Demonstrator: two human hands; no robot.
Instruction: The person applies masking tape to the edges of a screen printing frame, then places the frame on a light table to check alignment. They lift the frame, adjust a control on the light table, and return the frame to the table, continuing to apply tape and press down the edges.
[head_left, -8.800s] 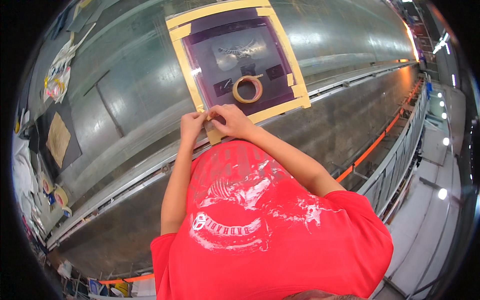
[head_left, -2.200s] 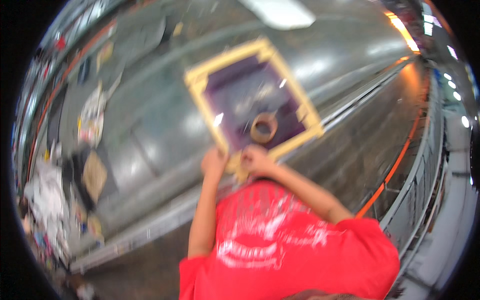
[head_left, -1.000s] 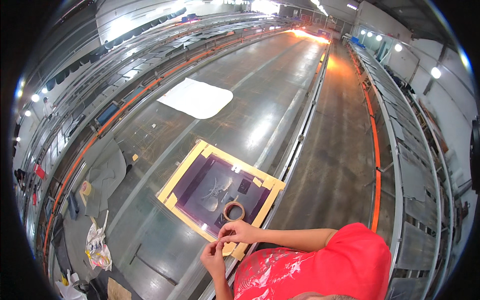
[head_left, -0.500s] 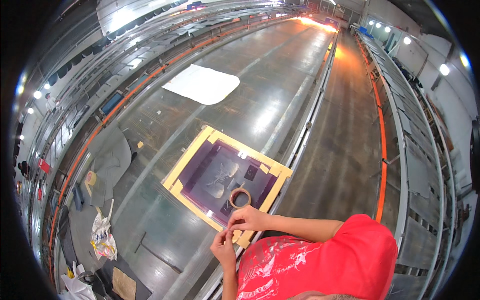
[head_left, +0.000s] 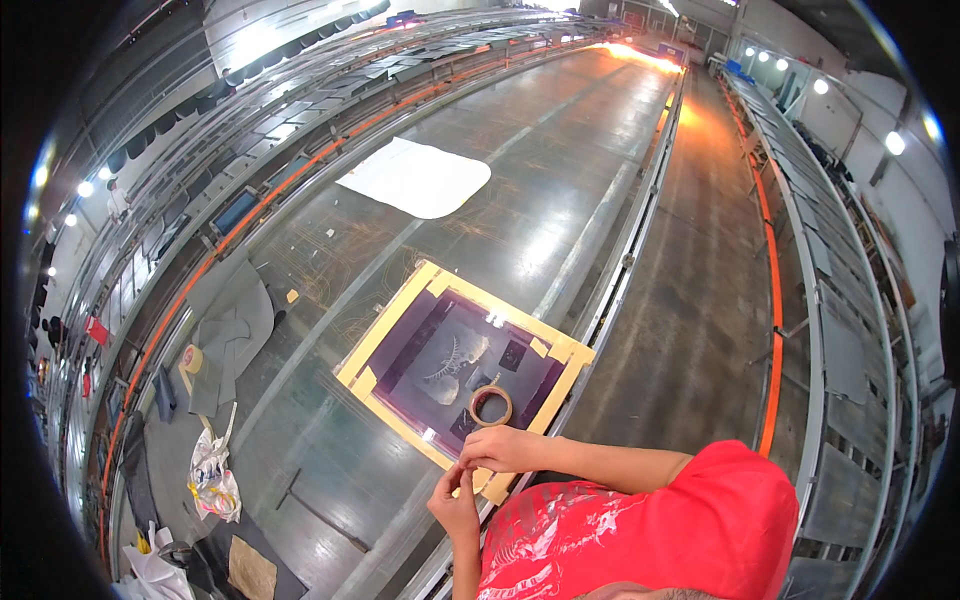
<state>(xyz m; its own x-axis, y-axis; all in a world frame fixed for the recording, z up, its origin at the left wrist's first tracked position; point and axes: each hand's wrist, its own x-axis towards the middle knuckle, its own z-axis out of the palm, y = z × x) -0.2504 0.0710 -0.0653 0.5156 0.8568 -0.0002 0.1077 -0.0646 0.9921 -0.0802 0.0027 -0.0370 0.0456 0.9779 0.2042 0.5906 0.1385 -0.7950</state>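
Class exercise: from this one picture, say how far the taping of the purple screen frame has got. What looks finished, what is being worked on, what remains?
Done: tan tape covers the screen frame on the left, far and right edges. In hand: the left hand and right hand meet at the near corner, apparently pressing tape there. The tape roll lies on the purple mesh. Left: finishing that near corner, as far as shows.

I am standing in a big print workshop, like a factory hall. A very long shiny table (head_left: 560,180) is stretching far away in front of my hands (head_left: 480,480). Just past my fingers a printing screen (head_left: 460,365) with a yellow taped frame is lying flat on it. Farther out a white cloth (head_left: 415,178) is lying on the table. Orange rails (head_left: 770,300) are running along to my right. Rags and bags (head_left: 210,470) are piling up to my left. Bright lamps (head_left: 895,140) are shining high on the walls.
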